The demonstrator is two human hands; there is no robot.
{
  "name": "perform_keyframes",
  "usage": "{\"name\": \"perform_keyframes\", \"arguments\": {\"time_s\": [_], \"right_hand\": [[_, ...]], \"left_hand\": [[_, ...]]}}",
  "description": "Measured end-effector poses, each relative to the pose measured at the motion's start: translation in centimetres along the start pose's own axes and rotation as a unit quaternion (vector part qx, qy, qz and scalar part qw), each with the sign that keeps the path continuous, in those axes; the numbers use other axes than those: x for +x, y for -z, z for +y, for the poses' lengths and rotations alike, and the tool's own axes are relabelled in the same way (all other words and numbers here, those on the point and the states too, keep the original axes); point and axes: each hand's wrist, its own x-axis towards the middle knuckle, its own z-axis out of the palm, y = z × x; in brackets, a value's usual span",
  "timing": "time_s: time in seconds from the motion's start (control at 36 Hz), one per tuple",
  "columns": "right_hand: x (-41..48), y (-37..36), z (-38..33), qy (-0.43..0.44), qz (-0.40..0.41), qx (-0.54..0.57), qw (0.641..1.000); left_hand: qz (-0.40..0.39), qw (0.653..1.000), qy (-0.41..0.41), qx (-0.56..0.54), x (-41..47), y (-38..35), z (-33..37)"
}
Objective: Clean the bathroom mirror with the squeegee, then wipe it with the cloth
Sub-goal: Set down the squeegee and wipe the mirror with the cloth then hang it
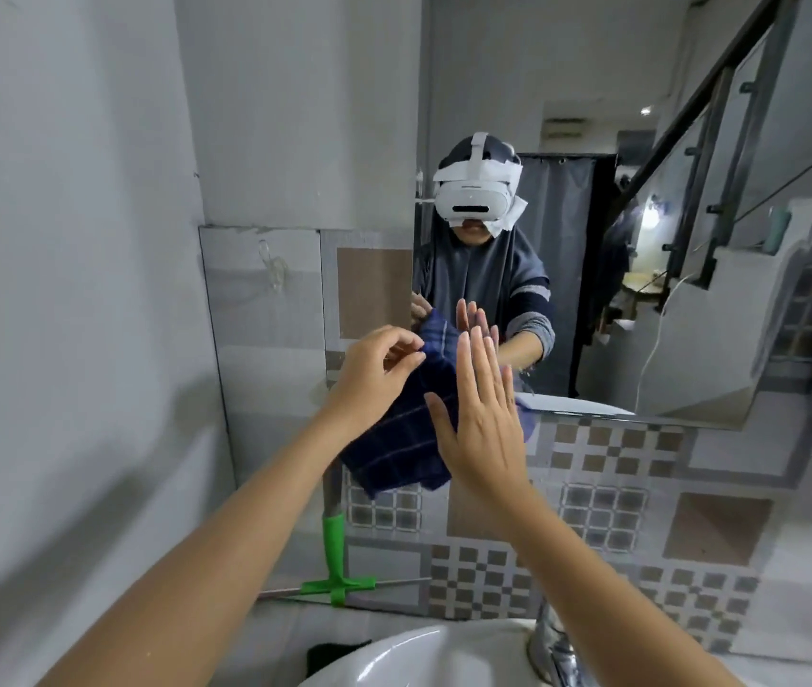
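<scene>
A dark blue checked cloth (401, 438) hangs in front of the mirror's (592, 290) lower left corner. My left hand (376, 369) pinches the cloth's top edge between thumb and fingers. My right hand (480, 414) lies flat and open against the cloth, fingers straight and pointing up, pressing it from the right. The green squeegee (337, 562) stands upside down against the tiled wall below the cloth, its blade resting on the ledge behind the basin. In the mirror a person wearing a white headset is reflected with the same cloth.
A white wash basin (394, 657) sits at the bottom, with a chrome tap (555, 647) at its right. Patterned tiles (617, 513) cover the wall under the mirror. A plain grey wall (72, 290) stands close on the left. A clear hook (275, 275) is stuck to the tile.
</scene>
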Motion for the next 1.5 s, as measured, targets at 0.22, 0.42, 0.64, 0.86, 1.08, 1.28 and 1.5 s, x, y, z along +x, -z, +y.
{"name": "perform_keyframes", "arguments": {"time_s": [0.22,0.42,0.64,0.86,1.08,1.28,1.5], "right_hand": [[-1.8,1.9,-3.8,0.0,-0.153,0.267,0.951],[-3.1,2.0,-7.1,-0.028,-0.175,0.373,0.911],[-2.7,3.2,-9.7,-0.022,-0.147,0.348,0.926],[-0.4,4.7,-11.2,0.045,-0.149,0.293,0.943],[2.6,5.5,-10.0,0.078,-0.149,0.229,0.959],[6.9,3.5,-10.5,0.057,-0.092,0.214,0.971],[15.5,1.2,-14.4,-0.003,0.069,0.239,0.969]], "left_hand": [[-0.149,0.987,-0.032,0.053,-3.0,5.9,0.9],[-0.165,0.986,0.014,0.025,-6.2,10.3,1.1],[-0.122,0.991,0.054,0.021,-9.6,12.0,0.6],[-0.066,0.979,0.135,-0.136,-12.9,9.9,-0.7],[-0.045,0.986,0.123,-0.105,-11.1,10.8,-1.5],[0.057,0.997,0.047,0.021,-4.5,14.3,-1.3],[0.202,0.978,-0.011,0.061,4.6,16.5,-2.3]]}}
